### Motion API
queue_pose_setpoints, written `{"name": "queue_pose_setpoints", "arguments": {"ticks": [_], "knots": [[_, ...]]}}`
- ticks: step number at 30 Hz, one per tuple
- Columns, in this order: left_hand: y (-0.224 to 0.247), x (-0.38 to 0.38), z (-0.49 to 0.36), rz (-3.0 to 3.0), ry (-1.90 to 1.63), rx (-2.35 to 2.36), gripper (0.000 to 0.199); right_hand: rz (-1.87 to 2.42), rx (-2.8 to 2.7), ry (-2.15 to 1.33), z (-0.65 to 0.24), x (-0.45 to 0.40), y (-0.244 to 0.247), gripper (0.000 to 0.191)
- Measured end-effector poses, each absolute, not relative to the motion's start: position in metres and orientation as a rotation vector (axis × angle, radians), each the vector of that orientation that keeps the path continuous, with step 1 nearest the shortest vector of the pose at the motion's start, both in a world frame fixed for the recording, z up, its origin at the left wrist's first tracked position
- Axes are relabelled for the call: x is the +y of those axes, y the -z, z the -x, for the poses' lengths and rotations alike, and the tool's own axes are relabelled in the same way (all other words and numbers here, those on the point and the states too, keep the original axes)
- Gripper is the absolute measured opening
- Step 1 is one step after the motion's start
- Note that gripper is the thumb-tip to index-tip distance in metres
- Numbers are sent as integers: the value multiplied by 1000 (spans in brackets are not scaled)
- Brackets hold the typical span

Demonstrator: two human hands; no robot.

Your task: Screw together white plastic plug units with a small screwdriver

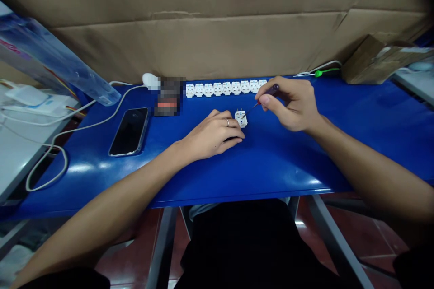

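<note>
My right grip (288, 104) clenches a small screwdriver (269, 92), its tip at a white connector (241, 118) on the blue worktop (288, 162). My left grip (213, 134) curls against that connector; I cannot tell if it is clenched. More connectors (224, 88) line the worktop's back edge.

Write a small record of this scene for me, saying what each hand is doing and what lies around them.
Left hand: fingers against a small white fitting
Right hand: pinching a small screwdriver, its tip at the fitting
Surface: blue table
Behind the hands: row of white fittings, cardboard sheet
Off to the left: phone, lying flat on the table
</note>
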State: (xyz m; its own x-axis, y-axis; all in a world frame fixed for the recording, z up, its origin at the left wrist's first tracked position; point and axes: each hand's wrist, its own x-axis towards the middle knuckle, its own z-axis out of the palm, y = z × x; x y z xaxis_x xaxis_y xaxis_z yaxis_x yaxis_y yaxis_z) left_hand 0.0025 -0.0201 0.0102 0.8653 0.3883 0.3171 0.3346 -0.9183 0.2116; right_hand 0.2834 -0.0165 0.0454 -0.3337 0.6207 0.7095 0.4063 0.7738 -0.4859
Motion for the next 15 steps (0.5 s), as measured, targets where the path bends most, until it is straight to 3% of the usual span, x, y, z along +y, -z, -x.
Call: {"name": "queue_pose_setpoints", "arguments": {"ticks": [8, 13, 15], "knots": [[-12, -24, -10, -2770, -556, 677, 4, 758, -1983, -306, -285, -15, -43, 37], [-22, -20, -2, -2778, -473, 626, 2, 764, -1959, -372, -287, -12, -39, 32], [-25, -18, 1, -2797, -462, 642, 12, 755, -1957, -387, -288, -12, -39, 30]]}}
